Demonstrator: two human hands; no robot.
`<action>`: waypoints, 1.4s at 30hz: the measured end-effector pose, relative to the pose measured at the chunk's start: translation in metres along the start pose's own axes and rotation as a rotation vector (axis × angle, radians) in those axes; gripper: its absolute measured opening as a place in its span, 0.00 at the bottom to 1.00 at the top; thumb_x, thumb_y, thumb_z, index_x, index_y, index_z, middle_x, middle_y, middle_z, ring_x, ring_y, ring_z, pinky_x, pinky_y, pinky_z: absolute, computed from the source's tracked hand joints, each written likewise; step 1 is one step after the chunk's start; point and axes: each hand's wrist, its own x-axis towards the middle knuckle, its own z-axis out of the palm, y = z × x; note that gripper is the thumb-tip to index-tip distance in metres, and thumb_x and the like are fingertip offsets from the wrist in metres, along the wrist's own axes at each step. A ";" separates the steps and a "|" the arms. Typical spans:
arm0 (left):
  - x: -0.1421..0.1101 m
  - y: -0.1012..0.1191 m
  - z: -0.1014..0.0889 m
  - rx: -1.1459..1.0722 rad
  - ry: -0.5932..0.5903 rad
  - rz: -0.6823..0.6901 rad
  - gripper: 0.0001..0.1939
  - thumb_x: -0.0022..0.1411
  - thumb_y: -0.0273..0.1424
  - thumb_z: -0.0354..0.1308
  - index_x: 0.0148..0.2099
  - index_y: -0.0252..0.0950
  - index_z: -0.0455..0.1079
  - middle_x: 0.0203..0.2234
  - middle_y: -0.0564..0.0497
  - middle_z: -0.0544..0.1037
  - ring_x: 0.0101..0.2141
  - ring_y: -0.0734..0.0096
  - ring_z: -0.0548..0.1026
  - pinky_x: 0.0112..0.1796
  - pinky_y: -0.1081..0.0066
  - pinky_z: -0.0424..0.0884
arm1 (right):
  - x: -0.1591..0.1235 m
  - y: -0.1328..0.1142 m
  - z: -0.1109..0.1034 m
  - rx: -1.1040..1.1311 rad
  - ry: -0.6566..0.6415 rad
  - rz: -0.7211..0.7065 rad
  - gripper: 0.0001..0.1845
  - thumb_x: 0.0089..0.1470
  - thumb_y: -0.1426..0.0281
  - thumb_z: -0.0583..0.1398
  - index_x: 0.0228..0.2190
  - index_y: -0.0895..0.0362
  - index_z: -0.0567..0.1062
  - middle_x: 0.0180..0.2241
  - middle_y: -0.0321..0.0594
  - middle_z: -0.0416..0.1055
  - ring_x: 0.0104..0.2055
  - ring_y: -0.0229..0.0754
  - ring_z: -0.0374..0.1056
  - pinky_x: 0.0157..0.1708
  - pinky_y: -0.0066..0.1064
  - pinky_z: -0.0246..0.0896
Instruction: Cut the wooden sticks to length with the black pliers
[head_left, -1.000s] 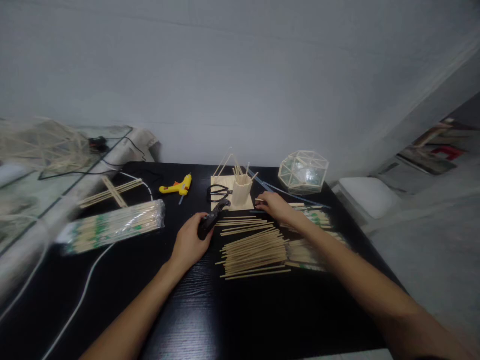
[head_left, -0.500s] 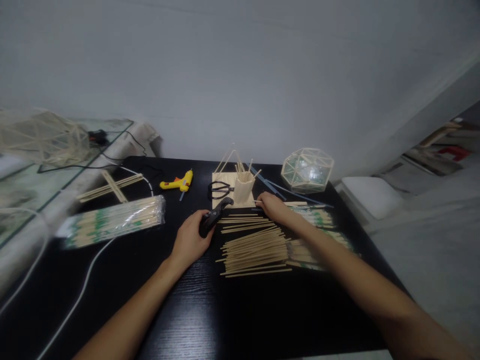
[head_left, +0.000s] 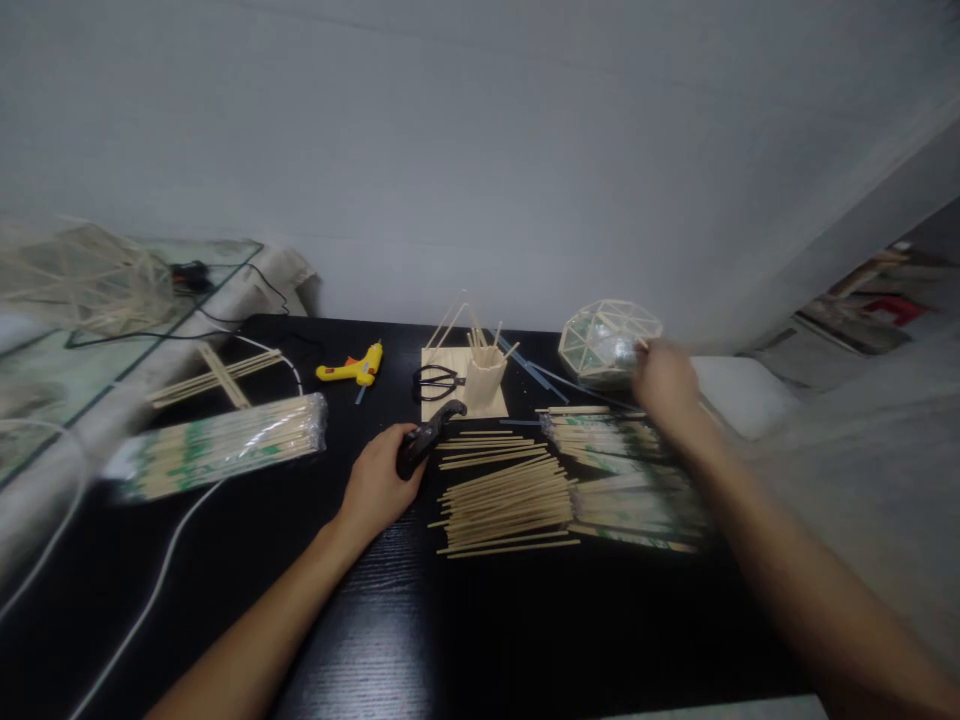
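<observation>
My left hand (head_left: 382,465) is wrapped round a dark tool (head_left: 429,438) with a curved head, perhaps pliers or shears; its exact kind I cannot make out. Right of it lies a pile of thin wooden sticks (head_left: 506,500). My right hand (head_left: 667,385), smeared by motion, is curled in front of a faceted stick frame (head_left: 609,340) with clear panels. A pale tip shows at its fingers, too blurred to name. Near the left hand, black-handled scissors (head_left: 439,382) rest on a wooden board (head_left: 442,408), beside a wooden holder (head_left: 486,380) with several sticks in it.
A yellow glue gun (head_left: 352,368) lies on the black table (head_left: 360,620). Packs of sticks in plastic lie at left (head_left: 225,445) and right (head_left: 630,490). Loose sticks (head_left: 221,378) cross at the back left. A white cable (head_left: 161,590) runs along the left side.
My right hand has moved right and slightly up, from beside the stick holder to the faceted frame. Earlier a pale thin stick showed at its fingertips. My left hand keeps its hold.
</observation>
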 end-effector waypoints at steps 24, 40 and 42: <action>0.007 0.002 -0.013 -0.264 0.158 -0.219 0.13 0.64 0.43 0.57 0.39 0.38 0.73 0.28 0.53 0.78 0.30 0.68 0.75 0.35 0.71 0.69 | -0.102 -0.163 0.051 0.366 -0.509 -0.742 0.13 0.68 0.75 0.53 0.36 0.62 0.77 0.36 0.47 0.71 0.38 0.43 0.66 0.41 0.31 0.60; 0.005 0.006 -0.012 -0.294 0.084 -0.238 0.11 0.64 0.40 0.58 0.40 0.38 0.74 0.32 0.53 0.80 0.35 0.67 0.75 0.38 0.71 0.69 | -0.107 -0.161 0.070 0.280 -0.477 -0.751 0.10 0.68 0.72 0.57 0.38 0.61 0.78 0.37 0.47 0.75 0.43 0.47 0.68 0.44 0.34 0.59; 0.005 0.007 -0.012 -0.297 0.082 -0.241 0.11 0.64 0.41 0.58 0.40 0.38 0.74 0.32 0.54 0.79 0.35 0.67 0.75 0.37 0.71 0.69 | -0.107 -0.161 0.069 0.251 -0.475 -0.754 0.09 0.68 0.72 0.57 0.38 0.61 0.77 0.38 0.48 0.75 0.43 0.48 0.68 0.43 0.35 0.58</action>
